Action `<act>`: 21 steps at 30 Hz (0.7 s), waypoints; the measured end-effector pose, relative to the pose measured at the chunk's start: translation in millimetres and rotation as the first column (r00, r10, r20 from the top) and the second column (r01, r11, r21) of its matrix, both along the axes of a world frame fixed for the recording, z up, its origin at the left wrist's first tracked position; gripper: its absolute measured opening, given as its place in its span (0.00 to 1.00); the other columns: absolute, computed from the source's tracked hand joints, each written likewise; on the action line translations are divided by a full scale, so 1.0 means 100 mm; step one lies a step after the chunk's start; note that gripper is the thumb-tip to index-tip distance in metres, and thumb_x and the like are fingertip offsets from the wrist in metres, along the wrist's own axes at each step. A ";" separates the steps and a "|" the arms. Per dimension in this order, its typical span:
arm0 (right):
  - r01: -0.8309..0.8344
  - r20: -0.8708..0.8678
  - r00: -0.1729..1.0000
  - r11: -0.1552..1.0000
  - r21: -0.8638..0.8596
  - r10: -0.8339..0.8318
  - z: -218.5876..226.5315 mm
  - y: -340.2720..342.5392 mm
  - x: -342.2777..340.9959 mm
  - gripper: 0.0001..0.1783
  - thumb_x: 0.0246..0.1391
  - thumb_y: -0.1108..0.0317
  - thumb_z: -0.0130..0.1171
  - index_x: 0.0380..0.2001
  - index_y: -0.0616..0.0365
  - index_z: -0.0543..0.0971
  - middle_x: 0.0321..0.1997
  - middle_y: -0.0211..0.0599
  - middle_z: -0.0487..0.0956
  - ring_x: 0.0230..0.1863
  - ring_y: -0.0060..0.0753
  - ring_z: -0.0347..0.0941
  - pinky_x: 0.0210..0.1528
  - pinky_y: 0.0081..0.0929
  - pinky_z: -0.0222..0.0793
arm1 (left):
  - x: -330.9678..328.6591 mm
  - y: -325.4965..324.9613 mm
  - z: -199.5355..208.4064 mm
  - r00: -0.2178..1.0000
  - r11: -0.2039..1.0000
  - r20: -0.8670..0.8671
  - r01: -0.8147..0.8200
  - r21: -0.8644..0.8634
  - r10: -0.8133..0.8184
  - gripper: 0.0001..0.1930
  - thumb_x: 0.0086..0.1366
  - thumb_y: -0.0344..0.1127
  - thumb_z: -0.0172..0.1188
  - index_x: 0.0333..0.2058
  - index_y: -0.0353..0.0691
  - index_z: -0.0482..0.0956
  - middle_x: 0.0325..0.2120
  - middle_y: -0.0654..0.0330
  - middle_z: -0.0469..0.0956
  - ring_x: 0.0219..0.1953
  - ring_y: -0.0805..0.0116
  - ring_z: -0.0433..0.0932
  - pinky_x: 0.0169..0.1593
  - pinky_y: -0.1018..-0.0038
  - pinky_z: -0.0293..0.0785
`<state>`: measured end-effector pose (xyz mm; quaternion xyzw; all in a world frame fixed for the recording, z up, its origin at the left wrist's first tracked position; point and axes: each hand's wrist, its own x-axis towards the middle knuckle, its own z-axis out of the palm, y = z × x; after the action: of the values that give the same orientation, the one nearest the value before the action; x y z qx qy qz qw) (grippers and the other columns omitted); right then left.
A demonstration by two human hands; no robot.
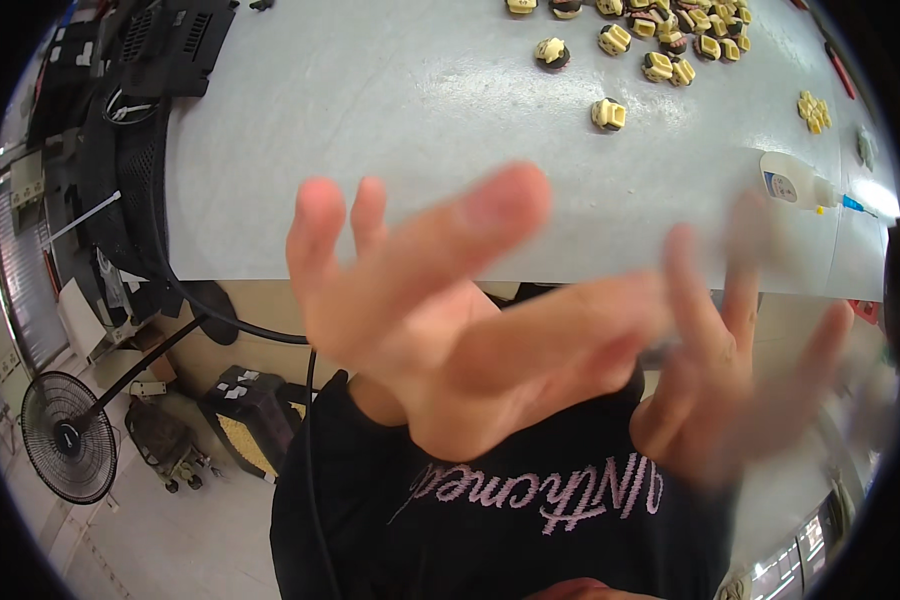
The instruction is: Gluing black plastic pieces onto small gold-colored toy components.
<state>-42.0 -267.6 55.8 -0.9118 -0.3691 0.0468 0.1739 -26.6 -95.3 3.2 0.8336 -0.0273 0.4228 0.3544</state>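
Observation:
Both hands are raised close to the camera, in front of the table's near edge. My left hand (410, 320) has its fingers spread, and nothing shows in it. Blurred by motion, my right hand (715, 390) also has its fingers apart, with nothing visible in them. A single cream-yellow and dark piece (608, 115) lies on the table beyond the hands. Nearest to my right hand is a translucent squeeze bottle (798, 182) with a blue needle tip, lying on its side.
Several cream-and-dark pieces (670, 25) are scattered at the far right of the grey table (390, 120). Small yellow parts (814, 112) and a red tool (840, 70) lie beyond the bottle. Black equipment (175, 45) stands far left; a cable (235, 322) hangs near a fan (68, 437).

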 end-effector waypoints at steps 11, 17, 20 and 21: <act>0.008 0.006 1.000 0.999 -0.033 -0.008 -0.03 0.10 0.11 0.25 0.39 0.73 0.48 0.46 0.54 0.75 0.64 0.43 0.51 0.60 0.73 0.45 0.56 0.67 0.42 | 0.01 0.01 0.02 0.955 0.933 -0.095 0.248 -0.260 -0.280 0.08 0.45 0.38 0.67 0.22 0.50 0.75 0.58 0.43 0.51 0.61 0.53 0.50 0.53 0.50 0.49; 0.013 0.003 1.000 0.999 -0.052 -0.013 -0.04 0.28 0.17 0.25 0.39 0.73 0.48 0.46 0.53 0.75 0.64 0.43 0.50 0.60 0.74 0.45 0.56 0.67 0.42 | -0.01 0.01 0.08 0.925 0.905 -0.179 0.263 -0.333 -0.334 0.08 0.45 0.36 0.66 0.22 0.50 0.74 0.57 0.43 0.52 0.61 0.54 0.50 0.54 0.51 0.49; 0.011 0.001 1.000 0.998 -0.061 -0.011 -0.01 0.35 0.17 0.25 0.39 0.73 0.48 0.46 0.53 0.75 0.64 0.43 0.50 0.60 0.74 0.45 0.56 0.67 0.42 | -0.01 -0.01 0.09 0.934 0.911 -0.180 0.236 -0.339 -0.309 0.08 0.46 0.36 0.66 0.21 0.51 0.73 0.57 0.43 0.52 0.61 0.54 0.51 0.54 0.51 0.49; 0.011 0.000 1.000 0.998 -0.064 -0.011 -0.01 0.39 0.18 0.25 0.39 0.73 0.48 0.46 0.53 0.75 0.64 0.43 0.50 0.60 0.74 0.45 0.56 0.67 0.42 | -0.01 -0.02 0.09 0.940 0.919 -0.183 0.219 -0.328 -0.289 0.08 0.46 0.36 0.65 0.20 0.51 0.72 0.57 0.43 0.52 0.61 0.55 0.51 0.54 0.52 0.49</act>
<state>-23.9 -228.7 54.5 -0.9189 -0.3625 0.0576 0.1449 -27.8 -97.4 12.6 0.8015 -0.0300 0.2740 0.5307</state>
